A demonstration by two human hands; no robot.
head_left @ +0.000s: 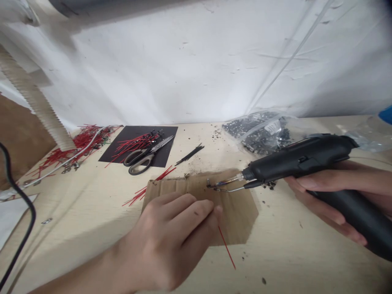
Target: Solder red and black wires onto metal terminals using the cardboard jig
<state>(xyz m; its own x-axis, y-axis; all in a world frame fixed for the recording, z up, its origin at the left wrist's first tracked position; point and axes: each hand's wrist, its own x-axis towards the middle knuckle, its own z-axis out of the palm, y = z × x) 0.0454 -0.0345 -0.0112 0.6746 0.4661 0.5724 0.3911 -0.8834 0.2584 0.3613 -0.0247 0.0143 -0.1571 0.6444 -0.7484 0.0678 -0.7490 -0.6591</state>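
My left hand (180, 232) pinches a thin red wire (227, 248) over a piece of cardboard (241, 212); the wire's lower end sticks out below the fingertips. Wrapped around a black soldering tool (300, 157) is my right hand (339, 192), coming in from the right. The tool's metal tip and thin feed tube point left, close to a small dark part (208, 184) above the cardboard, just beyond my left fingertips. Whether that part joins the red wire is hidden by my fingers.
Black-handled scissors (147, 157) and red wires lie on a black sheet (112, 149). Short black wires (190, 154) are beside it. A clear bag of small parts (260, 130) stands behind the tool. More red wires (88, 139) and a black cable (26, 228) are left.
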